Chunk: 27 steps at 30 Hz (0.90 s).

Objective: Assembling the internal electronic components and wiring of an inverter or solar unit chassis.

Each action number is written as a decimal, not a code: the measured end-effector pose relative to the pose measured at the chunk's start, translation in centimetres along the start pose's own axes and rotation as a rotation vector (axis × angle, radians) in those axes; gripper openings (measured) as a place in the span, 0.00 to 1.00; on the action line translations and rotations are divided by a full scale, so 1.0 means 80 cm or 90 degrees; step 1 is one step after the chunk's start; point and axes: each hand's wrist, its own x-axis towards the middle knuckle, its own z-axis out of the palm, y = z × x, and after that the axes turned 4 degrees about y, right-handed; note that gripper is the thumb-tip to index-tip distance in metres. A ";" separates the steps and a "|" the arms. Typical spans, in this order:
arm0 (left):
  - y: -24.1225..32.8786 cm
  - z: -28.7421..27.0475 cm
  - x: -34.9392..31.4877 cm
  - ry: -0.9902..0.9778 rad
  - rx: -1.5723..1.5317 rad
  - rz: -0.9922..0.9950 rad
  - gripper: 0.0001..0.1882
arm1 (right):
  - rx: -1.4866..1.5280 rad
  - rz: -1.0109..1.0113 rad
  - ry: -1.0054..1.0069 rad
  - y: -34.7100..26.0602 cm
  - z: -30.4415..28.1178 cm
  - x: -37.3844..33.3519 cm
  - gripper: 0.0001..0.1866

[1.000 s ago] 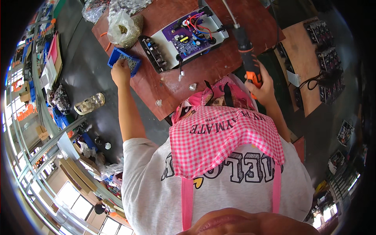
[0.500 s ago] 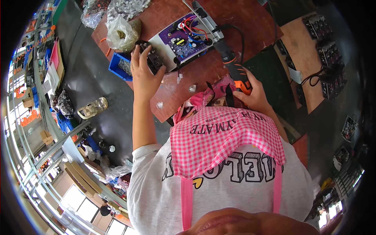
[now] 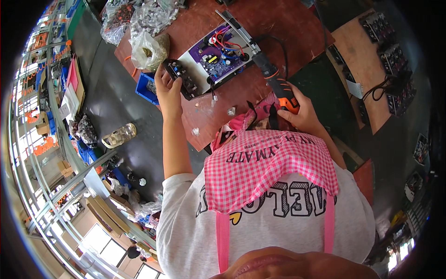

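Note:
An electronic unit with a purple circuit board (image 3: 218, 56) in a white metal tray (image 3: 189, 60) lies on the red-brown table. Coloured wires run over the board's far right part. At the tray's left end is a black end panel (image 3: 182, 78) with small parts along it. My left hand (image 3: 168, 95) is closed on that panel's outer edge, thumb on the near side. My right hand (image 3: 303, 110) is wrapped round the grip of a black and orange power screwdriver (image 3: 280, 87). The tool's front points at the unit's right end, beside a long metal strip (image 3: 239, 30); its tip is hard to make out.
A blue bin (image 3: 146, 88) of small metal parts sits at the table's left edge. Behind it stand an open bag of small fasteners (image 3: 153, 50) and several clear plastic bags (image 3: 151, 18). Similar units (image 3: 394, 60) lie on a wooden board (image 3: 360, 51) at right. A cable (image 3: 284, 49) trails behind the screwdriver.
My left hand has shifted from spread over the top of the black panel to its outer edge, fingers drawn closer together. The right hand still holds the screwdriver. The whole view has shifted slightly.

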 end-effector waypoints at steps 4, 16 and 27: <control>0.003 0.000 -0.002 0.008 0.017 -0.001 0.37 | 0.008 0.003 -0.001 -0.003 0.001 0.005 0.40; -0.025 -0.054 0.022 0.085 -0.062 -0.048 0.31 | -0.037 -0.004 -0.025 -0.017 0.013 0.019 0.39; -0.126 -0.152 0.106 0.078 1.105 0.105 0.12 | -0.091 -0.027 -0.073 -0.015 0.029 0.011 0.43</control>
